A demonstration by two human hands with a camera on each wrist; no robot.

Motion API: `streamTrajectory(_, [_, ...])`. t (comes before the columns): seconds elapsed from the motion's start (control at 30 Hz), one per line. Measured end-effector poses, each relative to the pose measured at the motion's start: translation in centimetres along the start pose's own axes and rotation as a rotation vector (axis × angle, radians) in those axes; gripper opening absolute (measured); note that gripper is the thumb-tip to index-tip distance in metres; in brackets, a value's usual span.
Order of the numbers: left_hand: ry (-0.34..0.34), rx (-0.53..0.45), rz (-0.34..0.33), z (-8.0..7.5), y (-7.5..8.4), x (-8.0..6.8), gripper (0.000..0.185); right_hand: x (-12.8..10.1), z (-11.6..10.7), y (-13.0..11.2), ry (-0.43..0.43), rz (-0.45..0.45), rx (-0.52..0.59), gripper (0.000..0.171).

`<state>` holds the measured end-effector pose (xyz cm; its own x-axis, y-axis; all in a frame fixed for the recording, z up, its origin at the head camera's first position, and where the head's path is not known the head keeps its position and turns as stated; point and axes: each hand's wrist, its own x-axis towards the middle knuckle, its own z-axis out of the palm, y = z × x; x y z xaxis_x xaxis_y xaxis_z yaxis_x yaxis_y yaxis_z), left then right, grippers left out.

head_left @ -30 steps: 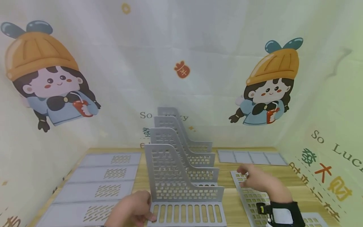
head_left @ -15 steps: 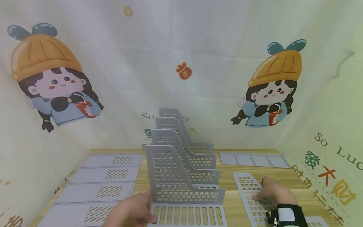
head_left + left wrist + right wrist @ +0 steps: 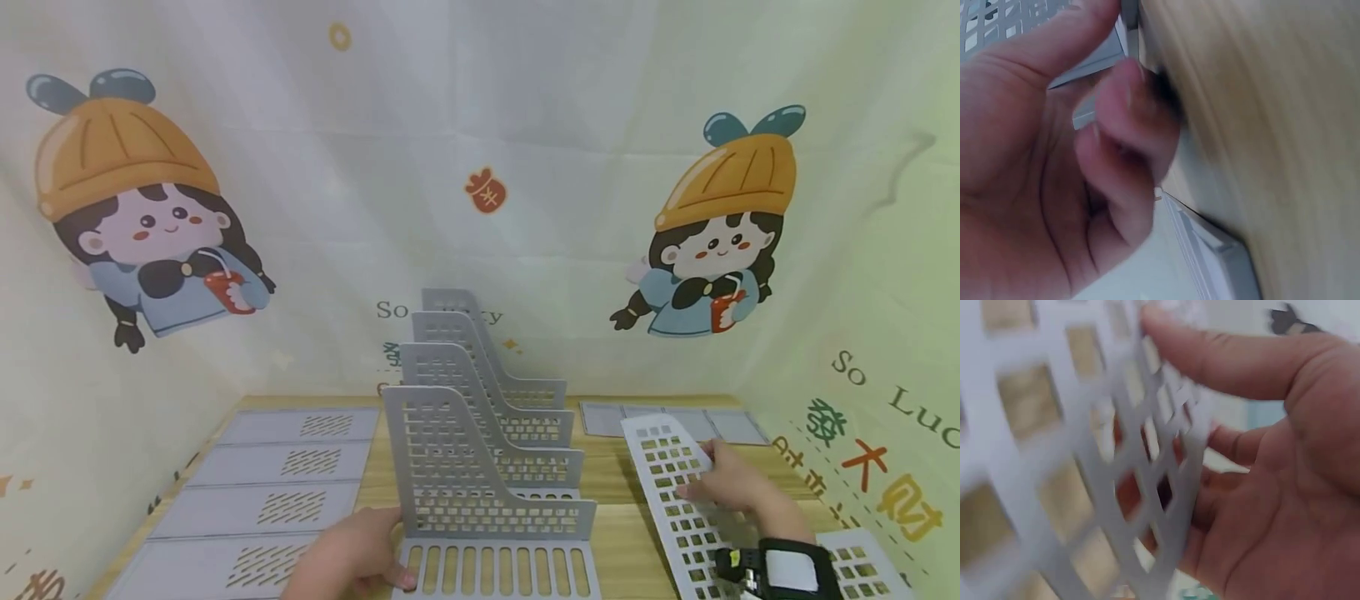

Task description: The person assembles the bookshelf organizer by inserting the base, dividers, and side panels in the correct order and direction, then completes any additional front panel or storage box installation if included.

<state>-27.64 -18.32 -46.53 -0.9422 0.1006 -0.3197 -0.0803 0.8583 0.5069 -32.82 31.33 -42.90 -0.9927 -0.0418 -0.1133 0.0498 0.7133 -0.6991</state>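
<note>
A grey file rack (image 3: 498, 521) with several upright perforated dividers stands mid-table. My left hand (image 3: 348, 550) grips its front left corner, the thumb over the slotted base; in the left wrist view the fingers (image 3: 1129, 181) curl close to the wooden tabletop. To the right, my right hand (image 3: 742, 492) holds a loose grey perforated divider panel (image 3: 663, 479) by its right edge, tilted up off the table. The right wrist view has the thumb (image 3: 1210, 359) on one face of the panel (image 3: 1054, 456), and fingers showing through its holes from behind.
Grey panels (image 3: 195, 500) with slanted slots lie in a row on the left. A flat grey strip in sections (image 3: 600, 419) lies at the back right. Another perforated piece (image 3: 862, 567) is at the lower right. A printed cloth (image 3: 337, 208) hangs around the wooden table (image 3: 607, 492).
My right hand has come back from the panel's far end to its right edge, grasped it and raised the panel off the table. The left hand stays at the rack's corner.
</note>
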Motion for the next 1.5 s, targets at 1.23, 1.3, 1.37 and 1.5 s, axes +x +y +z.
streamTrajectory(1.23, [-0.101, -0.244, 0.095, -0.9, 0.3, 0.2, 0.1, -8.0, -5.1, -5.9, -0.266, -0.465, 0.041, 0.009])
streamTrajectory(1.3, [-0.102, -0.244, 0.089, -0.9, 0.3, 0.2, 0.099, -8.1, -5.1, -6.0, -0.276, -0.447, 0.043, 0.009])
streamTrajectory(1.37, [-0.104, -0.244, 0.071, -0.8, 0.3, 0.2, 0.096, -8.1, -5.0, -6.2, -0.278, -0.426, 0.028, 0.009])
streamTrajectory(1.5, [-0.101, -0.242, 0.029, -0.7, 0.4, 0.1, 0.087, -8.0, -4.7, -6.8, -0.283, -0.39, -0.001, 0.019])
